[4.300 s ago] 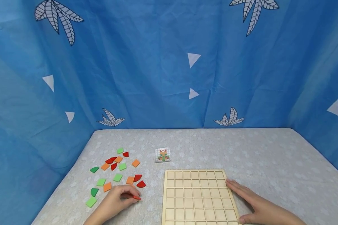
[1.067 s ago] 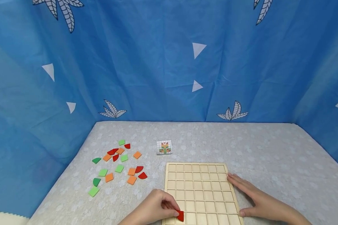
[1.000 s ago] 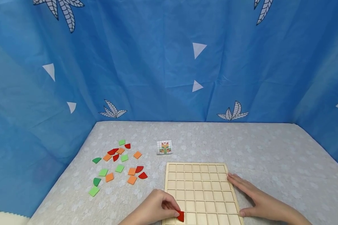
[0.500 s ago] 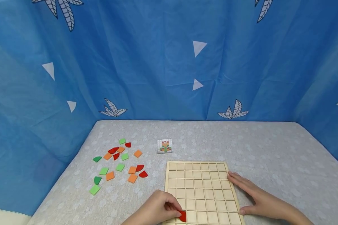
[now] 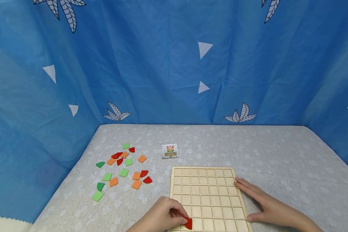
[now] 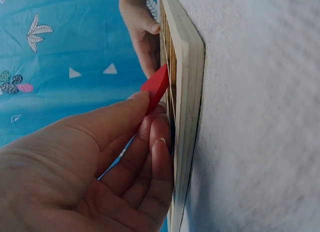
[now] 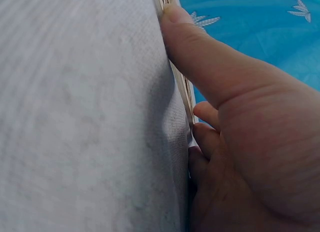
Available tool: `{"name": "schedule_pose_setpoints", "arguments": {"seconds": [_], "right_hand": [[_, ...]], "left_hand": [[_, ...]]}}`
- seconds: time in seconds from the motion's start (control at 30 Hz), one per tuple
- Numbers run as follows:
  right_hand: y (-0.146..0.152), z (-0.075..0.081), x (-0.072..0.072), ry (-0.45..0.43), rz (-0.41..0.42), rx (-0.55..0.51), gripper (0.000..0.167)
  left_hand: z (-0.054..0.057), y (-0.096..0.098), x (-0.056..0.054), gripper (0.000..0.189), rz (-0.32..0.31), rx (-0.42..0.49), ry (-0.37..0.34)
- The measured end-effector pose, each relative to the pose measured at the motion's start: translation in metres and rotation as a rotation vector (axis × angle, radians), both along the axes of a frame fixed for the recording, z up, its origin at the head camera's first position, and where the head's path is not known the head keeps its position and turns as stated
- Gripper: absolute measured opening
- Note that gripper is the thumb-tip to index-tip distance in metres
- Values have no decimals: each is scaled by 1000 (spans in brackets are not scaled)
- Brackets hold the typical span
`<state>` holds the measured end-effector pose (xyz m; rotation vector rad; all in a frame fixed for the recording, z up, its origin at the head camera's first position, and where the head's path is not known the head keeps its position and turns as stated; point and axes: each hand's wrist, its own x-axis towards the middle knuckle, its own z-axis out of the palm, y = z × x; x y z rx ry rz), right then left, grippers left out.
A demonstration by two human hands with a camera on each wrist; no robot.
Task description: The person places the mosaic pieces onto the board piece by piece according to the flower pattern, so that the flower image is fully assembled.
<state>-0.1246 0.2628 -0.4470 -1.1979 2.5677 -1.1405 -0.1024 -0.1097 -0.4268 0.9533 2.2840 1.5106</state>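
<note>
My left hand [image 5: 167, 214] pinches a red quarter-circle tile [image 5: 189, 223] between thumb and fingers, over the lower left cells of the wooden grid board [image 5: 208, 193]. In the left wrist view the red tile [image 6: 158, 86] stands tilted, its tip close to the board's face; whether it touches cannot be told. My right hand [image 5: 268, 206] lies along the board's right edge, fingers fairly straight, thumb and fingertips against the rim. The right wrist view shows that thumb [image 7: 190, 46] at the board's side. The board's near edge is cut off in the head view.
Left of the board, loose tiles lie scattered: orange squares [image 5: 136, 184], light green squares [image 5: 98, 196], dark green quarter circles [image 5: 100, 186] and red ones [image 5: 147, 180]. A small pattern card [image 5: 169, 151] lies behind the board. A blue curtain [image 5: 162, 64] hangs around the table's back and sides.
My left hand carried the red tile from the scattered tiles rightward onto the board. Over the last second it has shifted only slightly. My right hand has stayed at the board's edge.
</note>
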Motion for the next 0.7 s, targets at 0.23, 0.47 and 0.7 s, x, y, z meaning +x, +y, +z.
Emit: {"name": "schedule_pose_setpoints", "arguments": {"seconds": [0.23, 0.47, 0.7], "right_hand": [[0, 0, 0, 1, 3, 1, 88], [0, 2, 0, 3, -1, 1, 87], [-1, 3, 0, 22, 3, -2, 89]], "left_hand": [[1, 1, 0, 7, 25, 30, -53], [2, 2, 1, 6, 43, 32, -79], [2, 3, 1, 7, 38, 26, -70]]}}
